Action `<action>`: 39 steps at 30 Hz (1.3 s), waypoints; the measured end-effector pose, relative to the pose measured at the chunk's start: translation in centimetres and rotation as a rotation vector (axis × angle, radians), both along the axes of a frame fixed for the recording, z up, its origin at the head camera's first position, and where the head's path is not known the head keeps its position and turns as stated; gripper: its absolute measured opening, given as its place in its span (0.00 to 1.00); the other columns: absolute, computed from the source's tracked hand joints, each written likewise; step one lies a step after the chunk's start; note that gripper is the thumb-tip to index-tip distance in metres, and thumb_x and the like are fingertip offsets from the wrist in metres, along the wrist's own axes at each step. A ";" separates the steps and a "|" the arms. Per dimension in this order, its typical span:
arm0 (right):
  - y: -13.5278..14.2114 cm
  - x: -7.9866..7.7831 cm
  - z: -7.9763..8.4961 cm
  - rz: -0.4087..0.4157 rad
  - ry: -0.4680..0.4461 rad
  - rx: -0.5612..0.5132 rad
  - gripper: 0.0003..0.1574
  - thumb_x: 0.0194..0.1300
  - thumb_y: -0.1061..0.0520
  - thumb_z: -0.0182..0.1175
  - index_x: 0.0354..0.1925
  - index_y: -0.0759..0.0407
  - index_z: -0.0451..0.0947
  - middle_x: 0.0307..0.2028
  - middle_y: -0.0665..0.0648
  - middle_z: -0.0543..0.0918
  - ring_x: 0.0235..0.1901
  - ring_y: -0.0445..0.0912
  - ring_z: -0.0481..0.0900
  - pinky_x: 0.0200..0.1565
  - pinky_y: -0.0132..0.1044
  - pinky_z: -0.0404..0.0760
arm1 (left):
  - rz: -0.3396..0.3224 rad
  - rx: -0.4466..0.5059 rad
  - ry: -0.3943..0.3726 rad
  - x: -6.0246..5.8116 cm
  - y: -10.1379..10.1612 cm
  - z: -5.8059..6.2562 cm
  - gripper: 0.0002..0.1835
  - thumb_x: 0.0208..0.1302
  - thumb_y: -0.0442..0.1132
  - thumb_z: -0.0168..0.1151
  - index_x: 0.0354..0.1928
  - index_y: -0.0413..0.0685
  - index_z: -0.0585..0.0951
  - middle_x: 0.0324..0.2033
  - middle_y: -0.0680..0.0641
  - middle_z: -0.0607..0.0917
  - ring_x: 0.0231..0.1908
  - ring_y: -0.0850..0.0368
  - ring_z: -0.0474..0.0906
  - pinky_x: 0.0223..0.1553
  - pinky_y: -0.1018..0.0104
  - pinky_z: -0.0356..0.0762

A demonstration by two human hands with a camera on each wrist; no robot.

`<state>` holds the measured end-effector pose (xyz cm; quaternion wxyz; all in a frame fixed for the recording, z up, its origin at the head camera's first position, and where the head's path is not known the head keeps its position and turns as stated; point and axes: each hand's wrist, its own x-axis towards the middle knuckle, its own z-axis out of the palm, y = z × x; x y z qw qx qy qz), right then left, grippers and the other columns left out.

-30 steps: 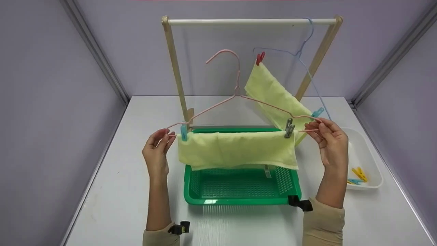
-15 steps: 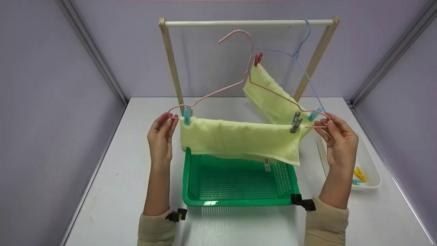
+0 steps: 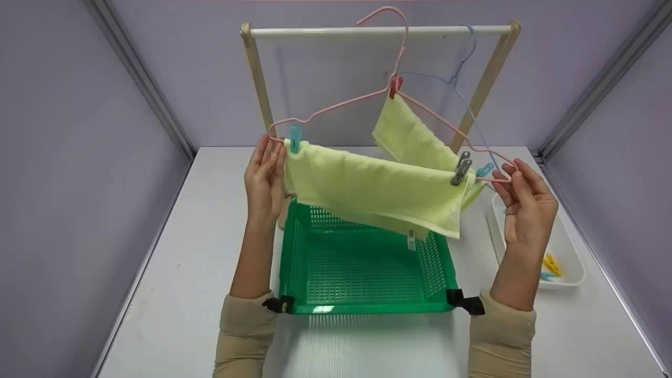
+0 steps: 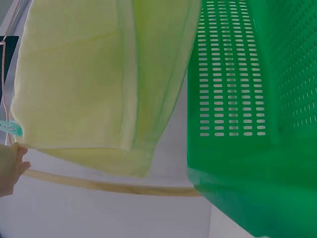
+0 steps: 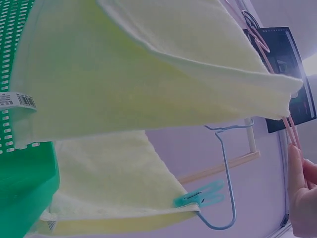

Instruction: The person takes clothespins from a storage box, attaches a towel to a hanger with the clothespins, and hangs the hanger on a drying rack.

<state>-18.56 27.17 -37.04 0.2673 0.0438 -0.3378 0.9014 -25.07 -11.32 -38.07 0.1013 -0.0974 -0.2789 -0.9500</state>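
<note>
In the head view a pink wire hanger (image 3: 346, 105) is held up by both hands, its hook overlapping the white rail; contact is not clear. My left hand (image 3: 265, 184) pinches its left corner, and my right hand (image 3: 530, 210) pinches the right corner, which sits lower. A pale yellow towel (image 3: 367, 184) is folded over its lower bar. One blue clothespin (image 3: 296, 139) fixes the towel on the left, one grey clothespin (image 3: 462, 169) on the right. The left wrist view shows the towel (image 4: 74, 84) hanging down beside the basket.
Behind, a blue hanger (image 3: 462, 94) hangs from the white rail (image 3: 325, 32) with another yellow towel (image 3: 409, 136) clipped on. Below is a green basket (image 3: 362, 308). A white tray (image 3: 567, 247) at right contains yellow and blue clothespins (image 3: 551, 265).
Both hands have raised the pink hanger with its towel and moved it to the right. Its hook has risen from below the rail to rail height. The left end has climbed more.
</note>
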 end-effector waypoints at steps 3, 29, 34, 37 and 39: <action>0.0 -0.2 0.3 -0.004 -0.020 0.008 0.19 0.56 0.73 0.60 0.48 0.79 0.73 0.37 0.71 0.80 0.33 0.58 0.81 0.36 0.40 0.78 | -0.054 0.131 -0.012 -1.4 0.3 0.4 0.26 0.69 0.21 0.36 0.68 0.32 0.49 0.66 0.36 0.56 0.64 0.48 0.56 0.57 0.63 0.61; -0.1 -1.4 -1.2 0.061 -0.084 0.027 0.16 0.57 0.73 0.59 0.46 0.77 0.75 0.37 0.70 0.80 0.35 0.57 0.81 0.38 0.41 0.77 | -0.127 0.484 -0.232 -7.8 1.8 -3.0 0.22 0.72 0.28 0.37 0.66 0.31 0.54 0.62 0.37 0.59 0.63 0.49 0.57 0.58 0.64 0.61; -0.3 -1.4 -1.6 0.056 -0.088 0.053 0.15 0.57 0.73 0.59 0.45 0.77 0.75 0.36 0.70 0.80 0.35 0.57 0.81 0.38 0.41 0.77 | -0.123 0.538 -0.264 -8.1 1.8 -3.7 0.21 0.72 0.29 0.39 0.64 0.29 0.57 0.57 0.35 0.65 0.62 0.47 0.59 0.56 0.63 0.63; -0.4 -1.4 -1.8 0.059 -0.083 0.067 0.15 0.57 0.72 0.59 0.45 0.77 0.75 0.35 0.69 0.80 0.36 0.57 0.81 0.39 0.42 0.77 | -0.120 0.542 -0.254 -8.1 1.9 -3.9 0.21 0.72 0.29 0.39 0.63 0.28 0.57 0.54 0.35 0.66 0.62 0.47 0.59 0.56 0.63 0.63; -0.4 -1.4 -1.8 0.060 -0.079 0.066 0.15 0.58 0.72 0.59 0.45 0.78 0.75 0.35 0.70 0.80 0.36 0.57 0.81 0.40 0.42 0.77 | -0.116 0.544 -0.249 -8.1 1.9 -3.9 0.20 0.72 0.29 0.38 0.63 0.28 0.57 0.53 0.34 0.67 0.62 0.47 0.58 0.57 0.63 0.63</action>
